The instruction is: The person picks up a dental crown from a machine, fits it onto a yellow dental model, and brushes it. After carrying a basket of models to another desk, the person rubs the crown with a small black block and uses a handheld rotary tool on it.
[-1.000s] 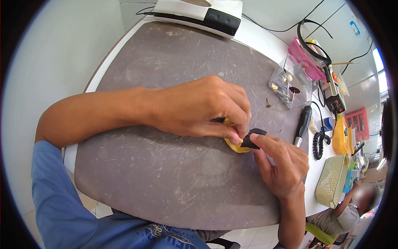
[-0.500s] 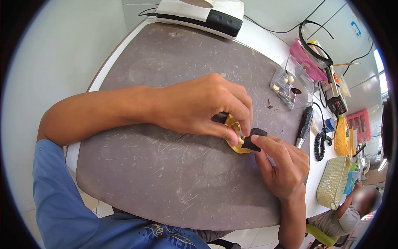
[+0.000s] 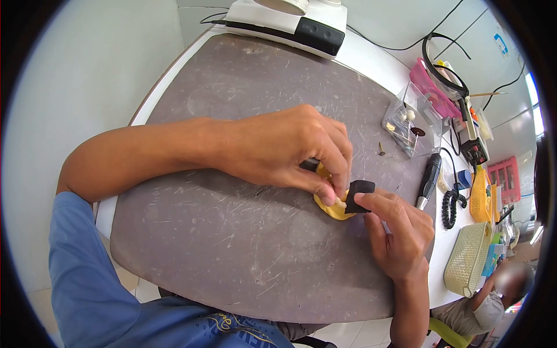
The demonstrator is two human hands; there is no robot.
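A yellow dental cast (image 3: 335, 211) with whitish teeth lies on the grey work mat, partly covered by my hands. My left hand (image 3: 301, 151) reaches over it from the left, thumb and fingers closed in a pinch at the teeth. Whatever sits between those fingertips is mostly hidden. My right hand (image 3: 400, 229) pinches a black, flat-looking piece (image 3: 360, 196) between thumb and forefinger, against the cast's right side. Another dark part (image 3: 310, 165) shows under my left hand, at the far left of the cast.
A white device (image 3: 284, 29) stands at the back. To the right are a clear box (image 3: 413, 124) of small tools, a small loose bit (image 3: 381, 149), a black handpiece (image 3: 430, 177) with coiled cord, a pink basket (image 3: 432, 87) and a cream basket (image 3: 466, 261). Another person (image 3: 487, 301) sits beyond.
The black piece in my right hand has tilted more upright and shifted slightly beside the cast. My left hand keeps its pinch at the teeth. The view has shifted slightly.
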